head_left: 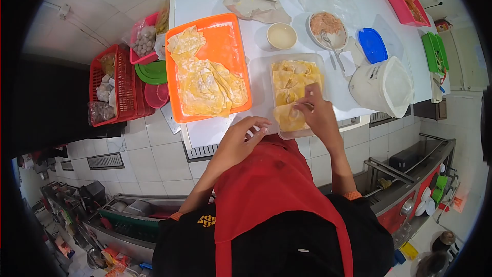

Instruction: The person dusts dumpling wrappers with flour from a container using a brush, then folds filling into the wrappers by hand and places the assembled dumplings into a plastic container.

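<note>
A clear plastic container (300, 134) on the white table holds rows of folded yellow dumplings (288, 118). Over its right side reaches my right hand (319, 112), thumb and index finger bent and apart, with the fingertips low against the dumplings. Nothing shows clearly between those fingers. My left hand (245, 137) hovers by the container's near left corner, loosely curled with fingers apart and holding nothing visible. To the left, an orange tray (220, 33) carries stacked, floured yellow wrapper sheets (207, 84).
Behind the container are a small cream bowl (282, 36) and a bowl of minced filling (326, 23) with a fork (333, 51). A blue lid (372, 45) and a white tub (382, 87) stand right. Red baskets (110, 87) are left of the table (246, 46).
</note>
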### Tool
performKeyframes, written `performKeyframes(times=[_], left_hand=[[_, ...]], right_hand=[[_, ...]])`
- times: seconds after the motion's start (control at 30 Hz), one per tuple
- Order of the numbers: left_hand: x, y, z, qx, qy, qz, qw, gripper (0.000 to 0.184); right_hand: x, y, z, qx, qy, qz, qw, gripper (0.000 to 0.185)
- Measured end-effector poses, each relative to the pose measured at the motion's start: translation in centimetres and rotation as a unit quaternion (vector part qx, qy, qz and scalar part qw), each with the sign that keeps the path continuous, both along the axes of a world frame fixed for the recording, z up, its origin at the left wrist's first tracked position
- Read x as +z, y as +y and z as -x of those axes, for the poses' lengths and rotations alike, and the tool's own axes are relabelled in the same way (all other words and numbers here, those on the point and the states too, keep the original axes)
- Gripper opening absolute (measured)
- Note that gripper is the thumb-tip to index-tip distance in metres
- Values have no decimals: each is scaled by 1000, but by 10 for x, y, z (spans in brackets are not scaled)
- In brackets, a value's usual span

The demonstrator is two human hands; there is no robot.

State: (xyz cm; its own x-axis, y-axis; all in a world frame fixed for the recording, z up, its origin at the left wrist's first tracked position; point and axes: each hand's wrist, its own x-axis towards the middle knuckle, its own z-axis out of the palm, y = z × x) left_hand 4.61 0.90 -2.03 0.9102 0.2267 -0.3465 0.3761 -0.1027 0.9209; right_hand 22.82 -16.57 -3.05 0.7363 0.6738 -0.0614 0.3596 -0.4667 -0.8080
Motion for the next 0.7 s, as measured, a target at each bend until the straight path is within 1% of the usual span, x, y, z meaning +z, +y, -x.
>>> performKeyframes(times=[0.03,0.07,0.1,0.13,0.17,0.2,0.23,0.27,0.33,0.4,0.43,0.47,0.5,0.57,0.6,0.63,0.67,0.7], left_hand=[[-5,-2,-2,0,-1,-2,1000,22],[-10,-6,-7,-23,-80,-134,987,22],[-16,-10,-13,-43,-158,-262,951,22],[-26,-15,-20,-54,-194,-307,930,23],[-34,-20,-26,-50,-193,-307,931,23],[-41,-24,-33,-69,-224,-397,888,23],[-47,-28,-38,-88,-253,-482,834,22],[-51,-30,-43,-88,-252,-484,833,22],[-57,-33,-49,-93,-207,-549,804,26],[-62,-36,-53,-84,-209,-544,809,26],[-59,-33,-54,-75,-216,-534,814,27],[-53,-30,-54,-54,-238,-533,810,23],[-48,-20,-51,-48,-226,-543,807,23],[-41,-4,-46,61,-236,-390,888,21],[-40,12,-41,115,-203,-399,887,20],[-47,29,-36,188,-188,-417,869,14],[-53,42,-31,259,-127,-439,851,13],[-63,57,-26,312,-139,-446,827,20]], right_hand=[[-6,2,1,0,-1,-2,1000,33],[-13,3,1,21,-27,25,999,32],[-19,4,0,43,-53,53,996,32],[-24,4,-1,46,-54,53,996,32],[-28,3,-1,37,-83,42,995,31],[-30,1,-1,28,-111,31,993,31],[-31,1,-3,30,-111,30,993,31],[-31,0,-4,24,-109,34,993,31],[-31,-3,-7,18,-103,33,994,31],[-33,0,-10,-3,-99,45,994,34],[-36,1,-10,11,-91,34,995,34],[-39,0,-11,1,-128,41,991,36],[-41,-2,-12,-9,-167,47,985,38],[-34,-6,-13,-9,-168,33,985,38],[-29,-7,-13,-22,-173,31,984,38],[-25,-6,-12,-18,-168,24,985,38],[-20,-6,-13,-46,-154,24,987,37],[-17,-5,-14,-75,-141,26,987,35]])
